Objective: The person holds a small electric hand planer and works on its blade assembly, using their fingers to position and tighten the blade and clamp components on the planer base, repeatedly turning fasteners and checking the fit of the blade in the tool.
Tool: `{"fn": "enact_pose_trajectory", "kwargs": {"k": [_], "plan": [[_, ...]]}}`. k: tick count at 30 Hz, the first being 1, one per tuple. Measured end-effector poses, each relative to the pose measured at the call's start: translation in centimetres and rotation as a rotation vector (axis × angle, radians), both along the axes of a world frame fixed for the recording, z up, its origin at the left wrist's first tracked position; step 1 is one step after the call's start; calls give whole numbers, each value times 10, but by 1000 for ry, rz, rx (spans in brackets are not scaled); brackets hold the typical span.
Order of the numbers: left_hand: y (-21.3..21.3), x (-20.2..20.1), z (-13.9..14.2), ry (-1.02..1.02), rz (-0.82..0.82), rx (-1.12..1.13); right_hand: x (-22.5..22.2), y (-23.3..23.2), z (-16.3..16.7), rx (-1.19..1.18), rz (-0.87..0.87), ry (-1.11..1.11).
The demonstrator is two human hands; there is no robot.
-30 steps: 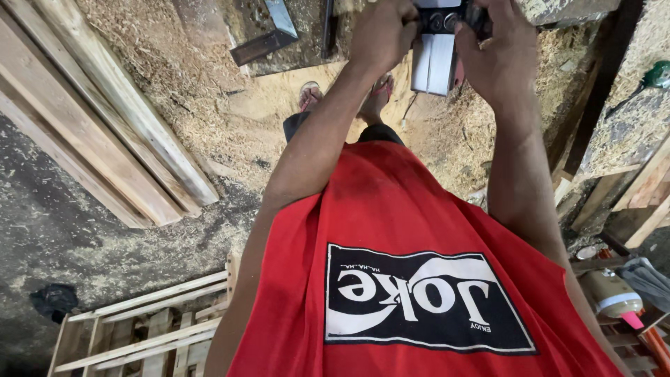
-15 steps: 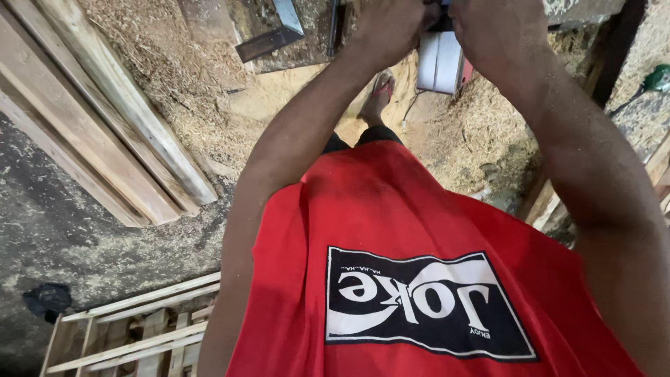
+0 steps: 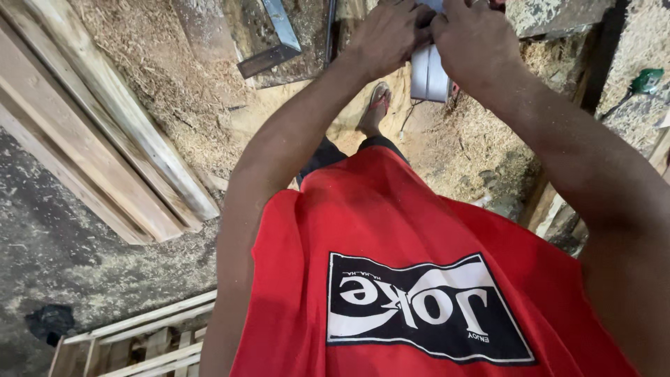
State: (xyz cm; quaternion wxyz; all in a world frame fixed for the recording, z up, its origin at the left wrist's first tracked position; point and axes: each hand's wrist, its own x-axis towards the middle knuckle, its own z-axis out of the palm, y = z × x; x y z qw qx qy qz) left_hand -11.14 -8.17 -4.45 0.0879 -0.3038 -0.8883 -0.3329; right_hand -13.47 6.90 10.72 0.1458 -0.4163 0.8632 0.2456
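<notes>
both hands (image 3: 433,35) tight around pale grey boxy tool (image 3: 427,73)

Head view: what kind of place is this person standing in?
Most likely a woodworking or carpentry shop. Sawdust covers the floor, long wooden planks lie stacked alongside, and a slatted wooden frame sits nearby.

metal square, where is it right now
In the head view the metal square lies at the upper left of centre on the sawdust-strewn surface, just left of the left hand and right of the stacked wooden planks.
</notes>
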Motion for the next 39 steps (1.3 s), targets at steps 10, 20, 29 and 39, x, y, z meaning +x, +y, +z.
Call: {"fn": "enact_pose_trajectory", "kwargs": {"k": [10,20,29,39], "plan": [[-2,9,9,-293,203,307,9,14,-13,-9,-30,22],[54,14,-9,-516,484,475,17,13,-20,-96,-119,73],[24,2,-12,-200,122,580,24,27,-46,-87,-98,163],[10,-9,32,-156,72,492,23,-1,-22,-101,-313,58]]}}
